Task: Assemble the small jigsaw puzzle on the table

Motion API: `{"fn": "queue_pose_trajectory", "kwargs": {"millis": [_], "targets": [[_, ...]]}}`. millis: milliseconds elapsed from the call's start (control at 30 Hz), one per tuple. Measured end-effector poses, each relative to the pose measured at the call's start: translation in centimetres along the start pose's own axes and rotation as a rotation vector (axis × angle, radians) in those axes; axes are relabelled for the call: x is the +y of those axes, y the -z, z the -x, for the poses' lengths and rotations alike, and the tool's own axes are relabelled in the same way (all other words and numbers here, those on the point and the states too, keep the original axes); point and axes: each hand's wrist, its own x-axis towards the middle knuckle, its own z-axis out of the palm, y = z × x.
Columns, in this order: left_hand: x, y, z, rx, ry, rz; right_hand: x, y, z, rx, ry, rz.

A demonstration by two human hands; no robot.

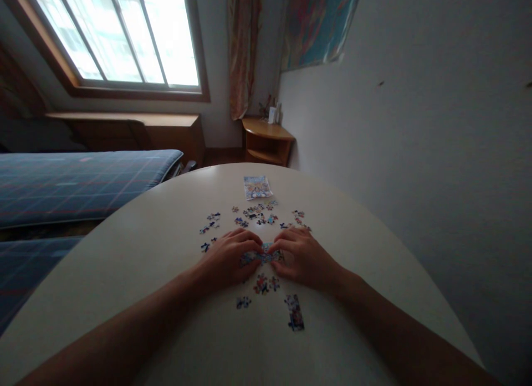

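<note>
A small patch of joined jigsaw puzzle pieces (pixel 266 257) lies on the white table between my two hands. My left hand (pixel 230 254) grips its left side, thumb and fingers bent around it. On the opposite side my right hand (pixel 300 254) pinches the patch's right part. Fingertips of both hands nearly meet at the middle, and they hide part of the patch. Just below are loose puzzle pieces (pixel 261 284). A joined strip of pieces (pixel 295 312) lies nearer to me on the right, and a small pair of pieces (pixel 243 302) on the left.
Several loose puzzle pieces (pixel 253 212) are scattered beyond my hands, with more at the left (pixel 210 222). A printed picture sheet (pixel 257 187) lies toward the far edge of the round table (pixel 174 214). A bed (pixel 83 181) stands left, a wall (pixel 415 142) right.
</note>
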Motion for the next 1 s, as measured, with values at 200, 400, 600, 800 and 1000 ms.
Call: {"fn": "queue_pose_trajectory", "kwargs": {"millis": [200, 400, 600, 800, 1000], "targets": [[0.00, -0.06, -0.06, 0.012, -0.006, 0.003, 0.23, -0.26, 0.01, -0.006, -0.004, -0.003], [-0.10, -0.05, -0.04, 0.007, -0.011, 0.005, 0.12, -0.27, 0.06, -0.013, 0.000, -0.017], [-0.06, -0.02, -0.02, -0.009, 0.000, -0.004, 0.17, -0.43, -0.08, -0.010, 0.003, -0.026], [0.02, -0.01, -0.05, -0.006, 0.005, -0.005, -0.03, -0.37, -0.08, -0.017, -0.002, -0.016], [0.04, 0.09, 0.00, -0.001, -0.007, -0.003, -0.07, -0.39, -0.11, -0.016, -0.001, -0.012]]}}
